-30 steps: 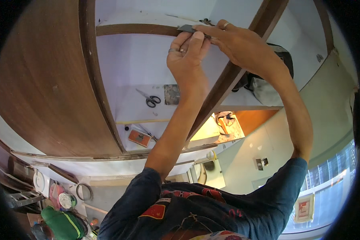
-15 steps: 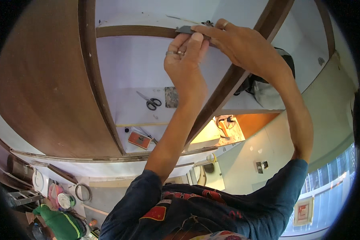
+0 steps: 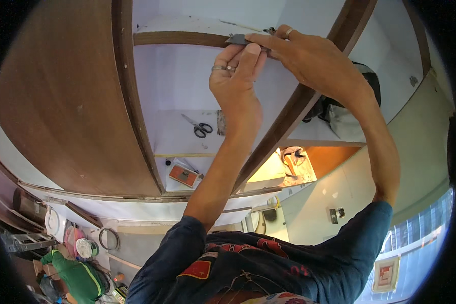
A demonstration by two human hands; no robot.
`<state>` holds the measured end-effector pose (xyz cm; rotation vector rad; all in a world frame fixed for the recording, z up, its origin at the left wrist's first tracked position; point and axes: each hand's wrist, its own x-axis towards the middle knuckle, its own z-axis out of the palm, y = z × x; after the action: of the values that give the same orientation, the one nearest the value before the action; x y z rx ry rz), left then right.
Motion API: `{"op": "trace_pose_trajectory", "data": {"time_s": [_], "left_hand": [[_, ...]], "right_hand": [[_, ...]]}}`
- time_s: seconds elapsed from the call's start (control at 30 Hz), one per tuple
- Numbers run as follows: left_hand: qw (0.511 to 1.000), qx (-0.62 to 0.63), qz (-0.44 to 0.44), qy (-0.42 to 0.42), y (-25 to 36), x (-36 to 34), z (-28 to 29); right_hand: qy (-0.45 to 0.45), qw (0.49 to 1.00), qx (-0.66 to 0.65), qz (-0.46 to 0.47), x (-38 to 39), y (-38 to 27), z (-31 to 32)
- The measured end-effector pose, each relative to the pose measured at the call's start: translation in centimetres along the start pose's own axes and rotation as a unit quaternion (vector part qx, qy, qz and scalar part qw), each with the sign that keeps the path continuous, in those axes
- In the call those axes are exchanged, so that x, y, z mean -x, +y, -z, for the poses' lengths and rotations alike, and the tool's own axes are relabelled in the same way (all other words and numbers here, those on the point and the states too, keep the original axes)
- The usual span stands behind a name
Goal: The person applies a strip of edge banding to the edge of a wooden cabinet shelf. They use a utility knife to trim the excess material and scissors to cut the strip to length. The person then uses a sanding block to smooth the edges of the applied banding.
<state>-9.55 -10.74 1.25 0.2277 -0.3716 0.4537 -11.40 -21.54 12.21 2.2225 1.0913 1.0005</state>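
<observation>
A flat dark grey piece (image 3: 236, 40) with a slanted end lies along the brown edge of a high shelf (image 3: 180, 38). My left hand (image 3: 236, 86) grips it from below, its thumb and fingers closed at the piece's lower side. From the right, my right hand (image 3: 321, 63) reaches over with its index finger stretched along the top of the piece and the other fingers bent around its right end. My fingers partly cover the piece, so its full shape and exact kind do not show.
Black-handled scissors (image 3: 202, 130) and a dark, worn square sheet (image 3: 221, 122) lie on a lower shelf. An orange-red box (image 3: 183, 176) is beneath them. A diagonal brown post (image 3: 289, 119) runs beside my arms. Far below left, a person in green (image 3: 78, 278) bends near buckets.
The cabinet and its contents have shifted slightly to the right in the picture. Both hands keep nearly the same grip on the grey piece at the shelf edge.
</observation>
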Motion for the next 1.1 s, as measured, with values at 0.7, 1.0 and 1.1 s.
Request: {"op": "trace_pose_trajectory", "data": {"time_s": [0.7, 1.0, 1.1], "left_hand": [[1.000, 0.006, -0.013, -0.013, 0.7, -1.0, 0.8], [1.000, -0.006, -0.027, 0.005, 0.8, -2.2, 0.8], [0.999, -0.009, -0.032, 0.009, 1.3, -1.5, 0.9]], "right_hand": [[-0.057, 0.998, -0.011, -0.024, -1.2, -0.7, 0.4], [-0.068, 0.998, 0.005, 0.002, -2.7, -0.7, 0.4], [-0.053, 0.998, 0.017, -0.030, -2.4, -1.3, 0.0]]}}
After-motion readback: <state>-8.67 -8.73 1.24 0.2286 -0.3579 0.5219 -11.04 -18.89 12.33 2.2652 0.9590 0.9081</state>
